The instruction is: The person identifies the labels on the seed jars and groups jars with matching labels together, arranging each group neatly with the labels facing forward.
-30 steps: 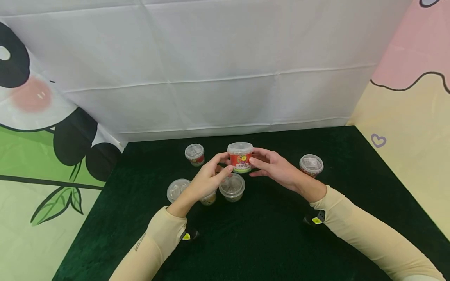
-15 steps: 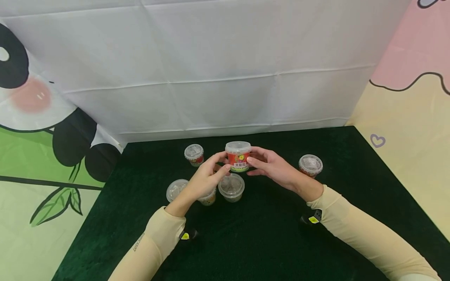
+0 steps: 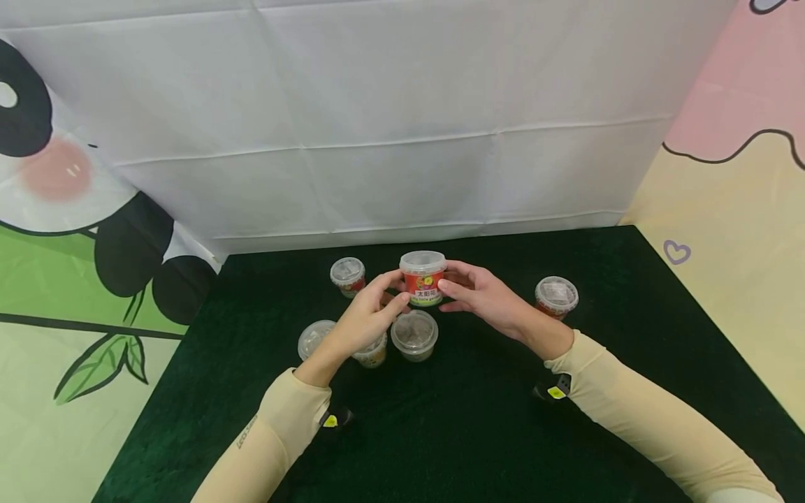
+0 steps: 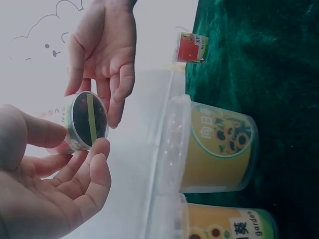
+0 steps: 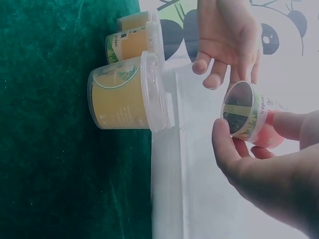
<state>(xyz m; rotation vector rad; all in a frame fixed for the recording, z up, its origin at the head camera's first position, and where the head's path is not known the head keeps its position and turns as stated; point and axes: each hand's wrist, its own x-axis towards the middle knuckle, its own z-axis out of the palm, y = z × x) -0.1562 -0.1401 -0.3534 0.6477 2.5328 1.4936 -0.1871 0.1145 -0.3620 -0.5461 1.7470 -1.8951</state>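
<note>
A lidded plastic cup [image 3: 423, 279] with a red and green flower label is held up above the dark green cloth. My left hand [image 3: 370, 312] holds its left side, thumb in front. From the right, my right hand [image 3: 483, 297] grips it with thumb and fingers. Seen from below in the left wrist view, the cup's dark base [image 4: 89, 121] carries a yellow-green strip. Just under the held cup in the head view stands a wider clear-lidded cup [image 3: 415, 337]. Another cup [image 3: 372, 353] with a yellowish label is partly hidden behind my left hand.
A small red-labelled cup [image 3: 348, 276] stands at the back left, and a similar one [image 3: 556, 296] sits right, beyond my right wrist. Left of my left wrist is a clear-lidded cup [image 3: 314, 337]. A white cloth wall [image 3: 390, 188] rises behind the green table [image 3: 440, 433].
Both hands have shifted slightly left and a little upward with the red-labelled cup between them. The cups on the table stay where they were.
</note>
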